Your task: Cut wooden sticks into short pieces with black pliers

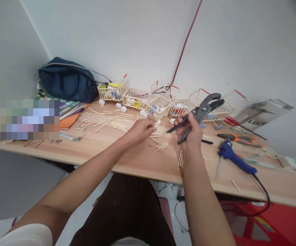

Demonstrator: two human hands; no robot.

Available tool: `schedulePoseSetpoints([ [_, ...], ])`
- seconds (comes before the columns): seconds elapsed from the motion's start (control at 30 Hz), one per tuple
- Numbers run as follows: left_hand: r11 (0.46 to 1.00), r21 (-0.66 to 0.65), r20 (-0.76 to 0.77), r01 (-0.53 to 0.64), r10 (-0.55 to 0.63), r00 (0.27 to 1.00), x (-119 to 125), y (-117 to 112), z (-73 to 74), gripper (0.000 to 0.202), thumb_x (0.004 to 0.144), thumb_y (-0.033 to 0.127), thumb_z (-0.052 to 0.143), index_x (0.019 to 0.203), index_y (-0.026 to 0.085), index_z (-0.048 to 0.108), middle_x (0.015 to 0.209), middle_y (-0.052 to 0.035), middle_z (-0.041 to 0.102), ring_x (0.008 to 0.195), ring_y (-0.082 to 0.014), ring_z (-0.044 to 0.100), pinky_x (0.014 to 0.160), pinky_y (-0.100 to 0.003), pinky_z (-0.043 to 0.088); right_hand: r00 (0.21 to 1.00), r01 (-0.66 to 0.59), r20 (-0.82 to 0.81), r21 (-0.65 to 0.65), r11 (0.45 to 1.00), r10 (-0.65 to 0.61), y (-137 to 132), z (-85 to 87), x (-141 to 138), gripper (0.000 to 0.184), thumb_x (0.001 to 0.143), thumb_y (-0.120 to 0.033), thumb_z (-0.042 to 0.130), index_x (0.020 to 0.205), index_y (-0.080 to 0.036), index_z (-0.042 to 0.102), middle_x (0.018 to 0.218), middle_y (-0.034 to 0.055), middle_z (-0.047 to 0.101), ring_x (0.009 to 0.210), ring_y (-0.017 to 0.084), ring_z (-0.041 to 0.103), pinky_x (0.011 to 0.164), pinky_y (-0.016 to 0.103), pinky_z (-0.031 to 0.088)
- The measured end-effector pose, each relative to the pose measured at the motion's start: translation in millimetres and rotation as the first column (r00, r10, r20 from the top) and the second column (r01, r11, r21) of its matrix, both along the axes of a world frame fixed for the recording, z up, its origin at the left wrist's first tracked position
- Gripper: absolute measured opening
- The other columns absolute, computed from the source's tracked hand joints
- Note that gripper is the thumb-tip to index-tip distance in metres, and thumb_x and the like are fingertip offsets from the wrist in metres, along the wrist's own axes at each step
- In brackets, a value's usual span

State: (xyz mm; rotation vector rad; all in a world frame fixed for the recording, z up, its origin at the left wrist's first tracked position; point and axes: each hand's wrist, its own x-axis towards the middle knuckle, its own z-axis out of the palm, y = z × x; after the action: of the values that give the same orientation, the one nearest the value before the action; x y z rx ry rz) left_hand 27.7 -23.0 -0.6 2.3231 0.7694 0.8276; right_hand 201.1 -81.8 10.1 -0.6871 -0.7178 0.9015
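Note:
My right hand point(191, 131) is wrapped round a grey and black hand cutter point(203, 108), tilted over the table. Its curved end points up and right; two dark straight ends slant down and left. My left hand point(141, 132) is closed in a pinch above the table, and what its fingertips hold, if anything, is too small to make out. A white wheel-like disc point(158, 123) shows right beside those fingertips. Just behind both hands stands a small basket cart made of thin wooden sticks point(159, 106). Cut sticks point(161, 147) lie below and between the hands.
More stick carts point(136, 97) line the wall, holding small colourful items. Loose sticks point(114, 121) lie left of centre. A blue pouch point(68, 80) sits at the back left. To the right are a blue glue gun point(236, 159) with its cord, orange-handled pliers point(240, 138) and a carton point(266, 112).

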Motion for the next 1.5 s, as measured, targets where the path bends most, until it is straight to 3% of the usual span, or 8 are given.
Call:
schedulePoseSetpoints([
  [0.23,0.972,0.234,-0.266,-0.001,0.065,0.962,18,-4,-10.3,0.016,0.083,0.016,0.051,0.071,0.014,0.061,0.077,-0.0069,0.061,0.075,-0.0179,0.052,0.069,-0.028,0.035,0.999,0.045,-0.016,0.008,0.999,-0.045,2,-1.5,5,0.028,0.071,-0.044,0.072,0.074,-0.018,0.061,0.063,-0.0032,0.054,0.058,0.01,0.054,0.058,0.023,0.049],
  [0.73,0.909,0.359,-0.393,0.209,-0.056,0.918,14,-20,-11.0,0.018,0.084,0.012,0.05,0.072,0.014,0.064,0.078,-0.0071,0.058,0.08,-0.0188,0.053,0.072,-0.029,0.04,0.999,0.021,-0.048,0.028,0.999,-0.02,5,-0.1,3,0.023,0.078,-0.039,0.067,0.071,-0.019,0.06,0.064,-0.0034,0.055,0.056,0.008,0.054,0.057,0.021,0.049],
  [0.87,0.964,0.236,-0.232,0.12,-0.064,0.971,15,-20,-11.0,0.014,0.081,0.011,0.054,0.072,0.013,0.065,0.076,-0.0053,0.059,0.076,-0.0162,0.052,0.07,-0.028,0.039,0.997,0.049,-0.065,0.02,0.999,-0.048,4,2.5,2,0.021,0.077,-0.038,0.068,0.072,-0.019,0.059,0.067,-0.0034,0.056,0.058,0.008,0.054,0.056,0.02,0.048],
  [0.93,0.999,-0.019,-0.053,0.038,-0.039,0.998,14,-18,-8.8,0.009,0.078,0.017,0.061,0.072,0.013,0.066,0.071,-0.0027,0.059,0.068,-0.0133,0.051,0.064,-0.026,0.038,0.998,0.042,-0.051,0.014,0.999,-0.041,4,3.2,3,0.023,0.078,-0.039,0.067,0.072,-0.019,0.058,0.066,-0.0038,0.055,0.058,0.008,0.054,0.057,0.02,0.049],
  [1.0,0.918,-0.392,0.148,0.059,0.0,0.989,12,-14,-5.5,0.013,0.074,0.024,0.068,0.071,0.012,0.066,0.066,-0.0007,0.058,0.061,-0.0101,0.049,0.059,-0.024,0.037,1.0,0.016,-0.015,-0.018,1.0,-0.016,3,2.9,3,0.025,0.078,-0.043,0.067,0.073,-0.02,0.058,0.064,-0.004,0.054,0.057,0.008,0.055,0.057,0.021,0.049],
  [1.07,0.698,-0.687,0.32,0.203,0.039,0.947,8,-9,-1.7,0.019,0.069,0.027,0.075,0.071,0.011,0.065,0.064,-0.0002,0.058,0.058,-0.0076,0.049,0.057,-0.022,0.038,0.999,-0.036,0.039,-0.071,0.997,0.038,1,1.6,3,0.028,0.078,-0.046,0.067,0.074,-0.019,0.06,0.063,-0.0037,0.054,0.057,0.009,0.056,0.057,0.023,0.049],
  [1.2,0.35,-0.837,0.493,0.421,0.148,0.857,-2,1,5.8,0.016,0.067,0.016,0.078,0.07,0.008,0.065,0.065,-0.0018,0.06,0.058,-0.005,0.052,0.054,-0.017,0.04,0.959,-0.152,0.214,-0.158,0.976,0.184,-2,-1.6,-4,0.034,0.072,-0.051,0.071,0.077,-0.018,0.064,0.062,-0.0025,0.054,0.057,0.011,0.055,0.055,0.024,0.048],
  [1.5,0.343,-0.779,0.617,0.525,0.263,0.742,-12,9,17.6,0.006,0.075,0.004,0.069,0.072,0.007,0.064,0.067,-0.0011,0.062,0.06,-0.0041,0.056,0.062,-0.016,0.047,0.628,-0.092,0.747,-0.208,0.974,0.219,-5,-7.8,-28,0.028,0.077,-0.046,0.066,0.079,-0.019,0.062,0.06,-0.0035,0.053,0.054,0.012,0.048,0.053,0.025,0.04],
])
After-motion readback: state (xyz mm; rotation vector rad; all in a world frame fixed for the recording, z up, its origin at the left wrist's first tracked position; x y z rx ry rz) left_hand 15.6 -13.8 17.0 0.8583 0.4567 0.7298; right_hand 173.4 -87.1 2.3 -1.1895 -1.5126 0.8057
